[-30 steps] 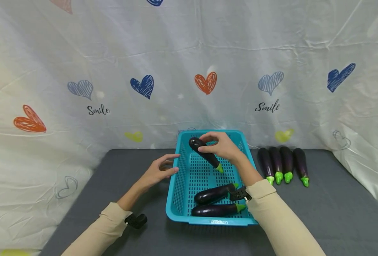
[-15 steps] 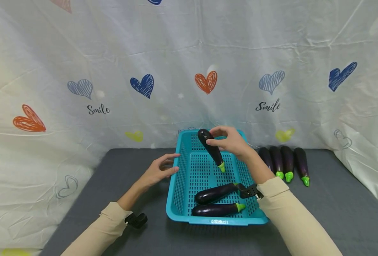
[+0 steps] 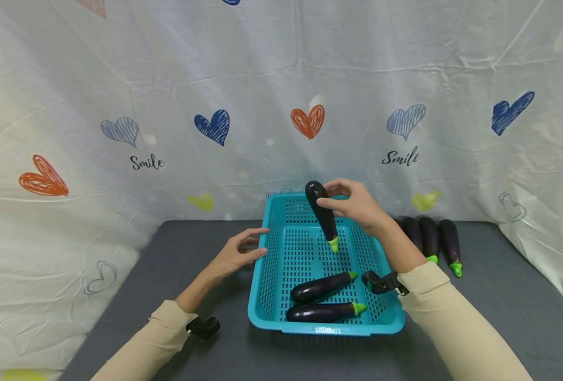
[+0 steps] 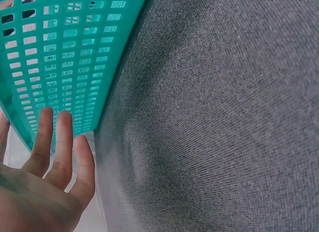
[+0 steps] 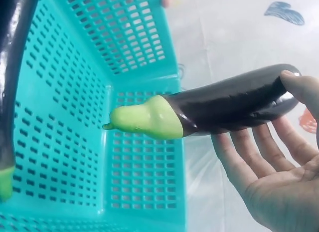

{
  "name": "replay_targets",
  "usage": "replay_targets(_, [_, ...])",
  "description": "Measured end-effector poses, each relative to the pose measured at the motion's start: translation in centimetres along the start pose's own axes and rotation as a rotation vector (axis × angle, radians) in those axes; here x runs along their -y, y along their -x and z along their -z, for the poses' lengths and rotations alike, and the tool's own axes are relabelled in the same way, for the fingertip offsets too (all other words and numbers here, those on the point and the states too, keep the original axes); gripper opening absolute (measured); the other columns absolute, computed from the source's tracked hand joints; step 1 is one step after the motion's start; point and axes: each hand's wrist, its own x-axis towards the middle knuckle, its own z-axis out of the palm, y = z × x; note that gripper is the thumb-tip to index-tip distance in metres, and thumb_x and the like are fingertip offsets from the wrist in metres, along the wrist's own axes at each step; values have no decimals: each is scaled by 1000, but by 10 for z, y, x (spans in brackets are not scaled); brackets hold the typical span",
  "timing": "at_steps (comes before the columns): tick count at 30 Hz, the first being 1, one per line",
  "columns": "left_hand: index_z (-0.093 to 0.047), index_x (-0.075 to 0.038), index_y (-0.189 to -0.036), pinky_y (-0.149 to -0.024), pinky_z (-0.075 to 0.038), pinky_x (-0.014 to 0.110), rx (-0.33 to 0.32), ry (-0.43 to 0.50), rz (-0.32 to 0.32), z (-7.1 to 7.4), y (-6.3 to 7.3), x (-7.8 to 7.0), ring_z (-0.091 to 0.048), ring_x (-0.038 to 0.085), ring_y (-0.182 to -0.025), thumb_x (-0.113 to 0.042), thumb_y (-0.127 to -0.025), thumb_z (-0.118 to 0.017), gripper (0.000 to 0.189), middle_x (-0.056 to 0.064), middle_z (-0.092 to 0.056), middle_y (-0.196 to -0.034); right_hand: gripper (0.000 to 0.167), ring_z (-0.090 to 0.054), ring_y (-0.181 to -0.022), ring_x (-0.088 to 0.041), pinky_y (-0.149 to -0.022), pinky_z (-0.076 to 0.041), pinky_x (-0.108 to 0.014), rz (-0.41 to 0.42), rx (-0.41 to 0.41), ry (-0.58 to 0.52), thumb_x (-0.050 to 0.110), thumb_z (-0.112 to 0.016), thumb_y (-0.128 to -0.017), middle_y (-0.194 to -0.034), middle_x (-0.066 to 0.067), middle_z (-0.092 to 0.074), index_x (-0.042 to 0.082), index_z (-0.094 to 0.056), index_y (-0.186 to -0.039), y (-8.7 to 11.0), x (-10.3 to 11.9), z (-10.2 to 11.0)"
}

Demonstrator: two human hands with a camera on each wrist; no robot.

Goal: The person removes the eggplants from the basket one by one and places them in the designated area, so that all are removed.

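Note:
My right hand (image 3: 357, 207) pinches a dark eggplant (image 3: 322, 214) between thumb and fingers above the far part of a blue plastic basket (image 3: 255, 296). In the right wrist view this eggplant (image 5: 234, 103) points its green stem end (image 5: 147, 117) toward the basket's inside. Two more eggplants, an upper one (image 3: 320, 288) and a lower one (image 3: 320, 313), lie in the near part of the basket. At the basket's left rim is my left hand (image 3: 233, 256), its fingers extended; in the left wrist view the fingers (image 4: 64, 147) are by the perforated outer wall (image 4: 65, 57).
Several eggplants (image 3: 430, 237) lie side by side on the dark grey table (image 3: 481, 317) to the right of the basket, partly hidden by my right forearm. A white curtain (image 3: 262, 63) printed with hearts hangs behind the table.
My right hand has lifted the eggplant up and to the right, and the eggplant has turned more upright. The left hand and the basket have stayed in place.

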Motion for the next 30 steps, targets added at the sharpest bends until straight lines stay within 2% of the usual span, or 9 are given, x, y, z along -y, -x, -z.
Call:
replay_targets(6, [-47,-12,-152,-84,-53,62,-7,-14,8,1,0,1,-61,39,-118,-17,-102,-65,53,23,-52,-141,44,-52,-124,-35,-93,-53,-49,18,-12,-13,16,-74,-97,-132,-19,-55,-1,-56,-133,4,0,8])
replay_targets(12, [-47,-13,-153,-82,-56,53,-6,-23,1,0,1,1,-60,37,-119,-20,-102,-65,54,22,-51,-143,46,-50,-126,-36,-89,-55,-48,11,-31,-24,18,-72,-98,-133,-19,-54,-3,-54,-135,7,-4,17])
replay_targets(18, [-47,-15,-153,-83,-55,55,-3,-25,4,0,0,1,-58,37,-121,-21,-102,-65,54,22,-51,-143,47,-58,-116,-30,-86,-57,-47,33,-31,-32,18,-71,-99,-130,-20,-57,-3,-53,-137,12,-9,25])
replay_targets(24, [-46,-12,-153,-84,-55,57,-3,-26,13,0,1,-2,-56,38,-123,-21,-102,-65,55,22,-50,-144,54,-63,-110,-31,-85,-57,-50,56,-18,-21,20,-70,-100,-134,-23,-54,5,-47,-146,17,-12,38])
replay_targets(30, [-47,-16,-153,-84,-54,59,-5,-28,17,0,0,-1,-57,36,-123,-19,-102,-65,54,21,-50,-144,57,-56,-122,-33,-84,-57,-48,104,5,0,22,-66,-102,-141,-21,-50,15,-43,-154,23,-12,48])
